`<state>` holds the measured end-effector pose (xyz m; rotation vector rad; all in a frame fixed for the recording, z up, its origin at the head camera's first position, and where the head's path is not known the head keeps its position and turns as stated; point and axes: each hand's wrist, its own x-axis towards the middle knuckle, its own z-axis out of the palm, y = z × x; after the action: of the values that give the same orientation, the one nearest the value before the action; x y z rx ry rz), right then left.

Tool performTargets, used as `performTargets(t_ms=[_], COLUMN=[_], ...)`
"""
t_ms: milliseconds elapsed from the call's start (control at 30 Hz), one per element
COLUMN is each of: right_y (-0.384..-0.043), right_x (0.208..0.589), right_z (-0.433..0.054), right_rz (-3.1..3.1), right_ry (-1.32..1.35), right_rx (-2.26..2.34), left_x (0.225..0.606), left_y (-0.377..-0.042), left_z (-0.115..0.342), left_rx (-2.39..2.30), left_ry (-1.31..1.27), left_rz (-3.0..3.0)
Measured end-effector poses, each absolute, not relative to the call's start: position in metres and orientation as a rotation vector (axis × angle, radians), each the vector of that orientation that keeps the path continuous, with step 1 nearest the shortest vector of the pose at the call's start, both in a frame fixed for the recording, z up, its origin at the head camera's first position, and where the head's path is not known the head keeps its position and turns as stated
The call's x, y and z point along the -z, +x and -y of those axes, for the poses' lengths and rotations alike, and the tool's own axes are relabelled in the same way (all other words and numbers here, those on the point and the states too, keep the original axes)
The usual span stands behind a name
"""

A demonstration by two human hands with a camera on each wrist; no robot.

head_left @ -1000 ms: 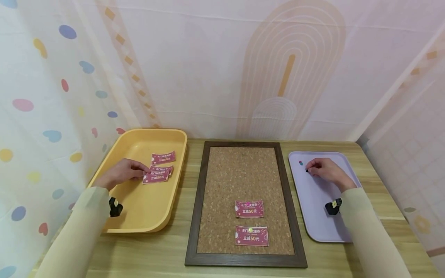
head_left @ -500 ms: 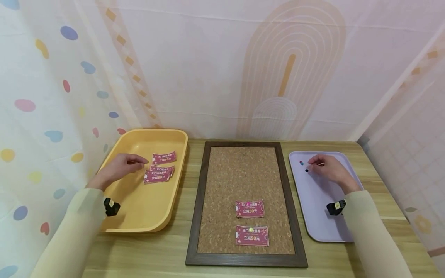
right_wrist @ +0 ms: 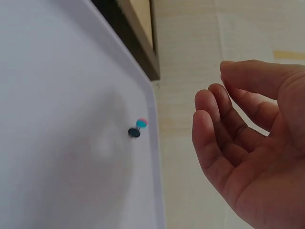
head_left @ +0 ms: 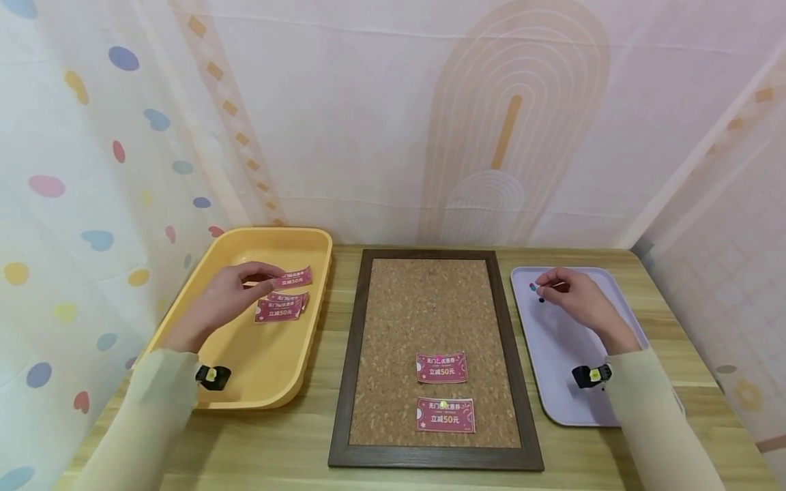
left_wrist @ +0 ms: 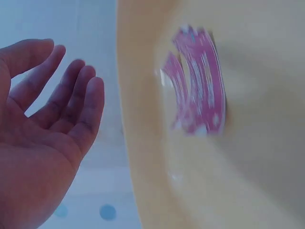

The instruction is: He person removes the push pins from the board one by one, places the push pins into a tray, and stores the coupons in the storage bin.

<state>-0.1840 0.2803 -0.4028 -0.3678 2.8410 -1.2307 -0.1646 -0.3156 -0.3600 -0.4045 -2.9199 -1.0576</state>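
Note:
My left hand (head_left: 228, 300) hovers over the yellow tray (head_left: 264, 375), its fingertips overlapping a pink printed coupon (head_left: 297, 278) in the head view. The left wrist view shows the fingers loosely bent with nothing between them. Overlapping coupons (head_left: 278, 312) lie just nearer in the tray. Over the lilac tray (head_left: 561, 382), my right hand (head_left: 577, 300) has its thumb and forefinger near the pushpins. In the right wrist view its fingers are relaxed and hold nothing. A black pushpin (right_wrist: 134, 132) and a teal-and-pink one (right_wrist: 142, 123) lie on that tray.
Between the trays lies a dark-framed corkboard (head_left: 430, 307). Two coupons are on its lower half, the upper one (head_left: 442, 372) with a pink pin and the lower one (head_left: 445, 419) with a yellow pin. A patterned curtain (head_left: 368, 123) hangs behind the wooden table.
My left hand has left the nearer coupons and moved to the farther one. My right hand has moved off the black pushpin, slightly left and away, toward the teal-and-pink one.

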Motion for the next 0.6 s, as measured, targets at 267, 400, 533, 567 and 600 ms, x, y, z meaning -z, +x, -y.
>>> performTargets(t_ms=[267, 400, 533, 567, 600], right_y=[-0.171, -0.165, -0.159, -0.158, -0.156], right_x=[0.395, 0.39, 0.391, 0.391, 0.392], right_z=[-0.268, -0.262, -0.256, -0.255, -0.253], right_rz=[-2.879, -2.889, -2.885, -2.883, -2.881], right_ry=[-0.432, -0.458, -0.476, -0.478, -0.48], right_rx=[1.207, 1.201, 1.224, 1.233, 1.242], left_x=[0.358, 0.359, 0.36, 0.36, 0.359], left_y=[-0.149, -0.142, -0.136, -0.134, -0.133], left_z=[0.284, 0.268, 0.255, 0.252, 0.249], left_rx=[1.204, 1.281, 1.386, 1.404, 1.415], left_ry=[-0.397, -0.42, -0.446, -0.446, -0.45], left_rz=[2.788, 2.7, 2.647, 2.644, 2.643])
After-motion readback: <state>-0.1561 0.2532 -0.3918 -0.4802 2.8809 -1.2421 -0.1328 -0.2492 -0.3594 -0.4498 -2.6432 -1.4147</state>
